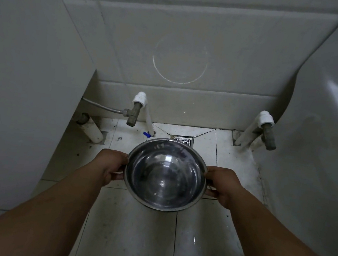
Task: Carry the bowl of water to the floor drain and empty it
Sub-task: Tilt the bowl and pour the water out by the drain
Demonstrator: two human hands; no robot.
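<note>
A round steel bowl (165,174) with clear water in it hangs level above the tiled floor, held between both hands. My left hand (110,166) grips its left rim, thumb over the edge. My right hand (221,185) grips the right rim the same way. The square metal floor drain (182,140) lies just beyond the bowl's far edge, and the bowl hides the drain's near part.
A white appliance panel (25,87) stands on the left and a grey curved basin wall (322,148) on the right. Two taps (134,112) (267,132) stick out of the tiled back wall near the floor. A white pipe (92,129) lies at the left.
</note>
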